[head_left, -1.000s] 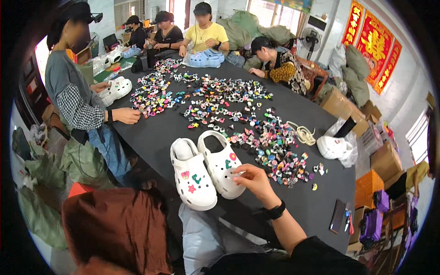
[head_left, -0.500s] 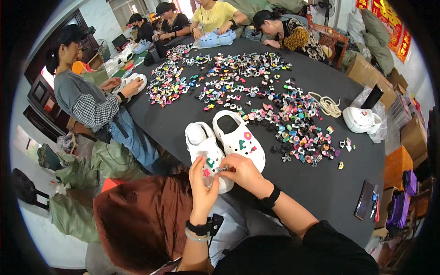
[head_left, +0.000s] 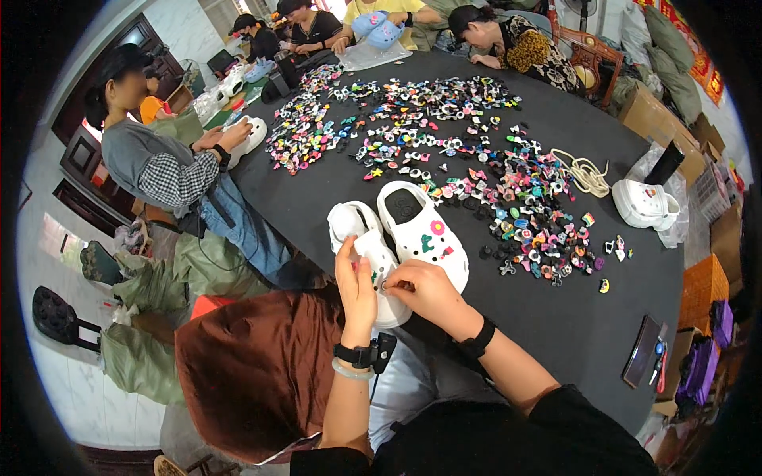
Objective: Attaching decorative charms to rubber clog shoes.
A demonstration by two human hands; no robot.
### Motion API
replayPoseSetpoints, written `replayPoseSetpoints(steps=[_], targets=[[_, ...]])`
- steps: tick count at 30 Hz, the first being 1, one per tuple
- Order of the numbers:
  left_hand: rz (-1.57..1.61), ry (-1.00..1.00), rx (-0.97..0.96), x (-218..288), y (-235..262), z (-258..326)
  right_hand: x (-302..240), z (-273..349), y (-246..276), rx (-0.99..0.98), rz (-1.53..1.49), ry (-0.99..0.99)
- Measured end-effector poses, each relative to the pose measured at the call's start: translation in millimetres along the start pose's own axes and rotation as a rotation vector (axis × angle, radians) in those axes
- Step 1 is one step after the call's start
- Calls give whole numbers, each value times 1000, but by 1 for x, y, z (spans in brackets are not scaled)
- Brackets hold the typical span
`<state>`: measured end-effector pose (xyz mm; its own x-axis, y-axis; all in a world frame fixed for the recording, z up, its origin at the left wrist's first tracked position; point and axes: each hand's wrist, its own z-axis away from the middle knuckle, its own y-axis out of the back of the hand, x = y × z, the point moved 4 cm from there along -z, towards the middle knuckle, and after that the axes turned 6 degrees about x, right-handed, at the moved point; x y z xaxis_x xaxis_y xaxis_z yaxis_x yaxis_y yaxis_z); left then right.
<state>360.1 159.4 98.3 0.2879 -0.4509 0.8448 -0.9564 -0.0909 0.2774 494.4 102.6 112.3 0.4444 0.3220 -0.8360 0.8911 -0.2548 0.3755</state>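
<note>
A pair of white clogs stands at the table's near edge. On the left clog (head_left: 390, 313), my left hand (head_left: 355, 293) lies along the upper with its fingers stretched out, covering part of it. My right hand (head_left: 432, 293) pinches a small shoe charm (head_left: 386, 285) at the surface of that clog; the fingertips mostly hide it. Beside it, the right clog (head_left: 411, 226) carries a pink flower charm (head_left: 436, 227), a green charm (head_left: 427, 242) and other small charms. Neither hand touches this second clog.
Loose charms (head_left: 436, 103) spread in heaps over the black table (head_left: 548, 333). At the right are a coiled cord (head_left: 589, 176), another white clog (head_left: 641, 205) and a phone (head_left: 644, 351). A co-worker (head_left: 151, 159) at the left handles a white clog; others sit across the table.
My right hand has brought the small charm down onto the left clog. My left hand's fingers have drawn closer together against that clog. The whole view has shifted slightly.
</note>
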Motion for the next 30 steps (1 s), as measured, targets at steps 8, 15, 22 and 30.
replayPoseSetpoints(steps=[8,15,22,30], targets=[[29,26,31,-6,0,2,2,-26,5,-173,69,-116],[146,52,-1,-14,2,1,1,-58,2,-427,377,-73],[611,44,121,-26,20,16,0,-47,-9,-612,199,-294],[827,69,179,-35,25,22,6,-10,-25,-257,64,-170]])
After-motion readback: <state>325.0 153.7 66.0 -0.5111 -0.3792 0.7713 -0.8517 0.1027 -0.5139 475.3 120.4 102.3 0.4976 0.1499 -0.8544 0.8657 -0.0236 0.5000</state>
